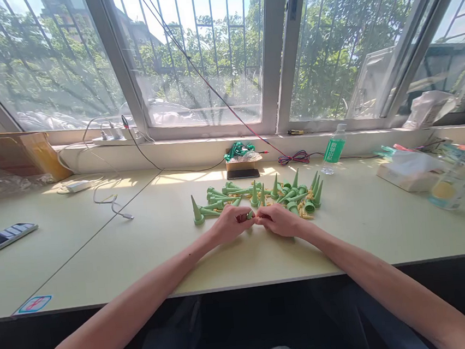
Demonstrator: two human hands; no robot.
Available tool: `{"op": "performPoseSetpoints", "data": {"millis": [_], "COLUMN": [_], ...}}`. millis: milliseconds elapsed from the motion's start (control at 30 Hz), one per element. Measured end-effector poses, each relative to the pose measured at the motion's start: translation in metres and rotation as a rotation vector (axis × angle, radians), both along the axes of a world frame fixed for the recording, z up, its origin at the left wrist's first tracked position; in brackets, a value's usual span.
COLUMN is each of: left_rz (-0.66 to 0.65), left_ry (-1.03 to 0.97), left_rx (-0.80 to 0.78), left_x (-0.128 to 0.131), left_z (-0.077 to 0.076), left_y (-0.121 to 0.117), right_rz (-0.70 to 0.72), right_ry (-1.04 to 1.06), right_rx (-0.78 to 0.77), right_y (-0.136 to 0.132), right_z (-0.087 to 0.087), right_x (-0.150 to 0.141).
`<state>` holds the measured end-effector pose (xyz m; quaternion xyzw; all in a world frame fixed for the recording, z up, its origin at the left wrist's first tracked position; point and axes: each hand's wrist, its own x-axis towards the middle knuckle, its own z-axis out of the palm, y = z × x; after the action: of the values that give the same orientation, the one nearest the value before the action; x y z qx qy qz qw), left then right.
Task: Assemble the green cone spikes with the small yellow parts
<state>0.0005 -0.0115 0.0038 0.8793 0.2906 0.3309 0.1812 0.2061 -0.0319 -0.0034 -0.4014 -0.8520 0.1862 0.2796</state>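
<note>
- Head view: both hands meet over the middle of the pale desk [148,243], just in front of a pile of green cone spikes [259,196].
- Left hand [231,224] is curled narrow, pinching a small green piece [250,215] at its fingertips.
- Right hand [278,220] is curled narrow too, fingertips touching the same piece from the other side; whether it holds a second part cannot be told.
- Step in hand, as judged: fitting or twisting something onto the small piece; the next move likely calls for a steady pinch from both sides, pressed in line.
- Pile: some cones upright, most lying flat, with small yellowish bits [307,215] mixed in at its right end.
- One cone [196,211] stands alone at the pile's left.
- Small cardboard box [243,162] at the far edge, green material bunched on top; contents not visible.
- Green-labelled bottle [334,149] at the far edge, contents unclear.
- Tissue box [405,171] toward the right edge, tissue showing.
- Phone [4,238] lies near the left edge.
</note>
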Motion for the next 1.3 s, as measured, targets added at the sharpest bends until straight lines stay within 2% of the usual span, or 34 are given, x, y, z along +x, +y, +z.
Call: {"op": "performPoseSetpoints", "data": {"millis": [433, 700, 900, 1167, 1300], "left_rz": [0.164, 0.114, 0.132, 0.155, 0.147], "left_ry": [-0.130, -0.055, -0.007, 0.041, 0.046], "left_rx": [-0.109, -0.114, -0.049, 0.002, 0.022], "left_x": [0.0000, 0.0010, 0.0013, 0.0013, 0.0010], "left_z": [0.0038, 0.0028, 0.0045, 0.0026, 0.0025], "left_y": [0.0054, 0.0066, 0.0038, 0.0049, 0.0046], "right_rz": [-0.077, -0.172, -0.163, -0.047, -0.037], "right_ry": [0.088, 0.145, 0.132, 0.061, 0.038], "right_rx": [0.102, 0.139, 0.177, 0.184, 0.189], "right_y": [0.0033, 0.0021, 0.0015, -0.0001, -0.0022], "right_z": [-0.0011, 0.0026, 0.0026, 0.0015, 0.0010], "right_x": [0.0009, 0.0014, 0.0004, -0.0009, -0.0027]}}
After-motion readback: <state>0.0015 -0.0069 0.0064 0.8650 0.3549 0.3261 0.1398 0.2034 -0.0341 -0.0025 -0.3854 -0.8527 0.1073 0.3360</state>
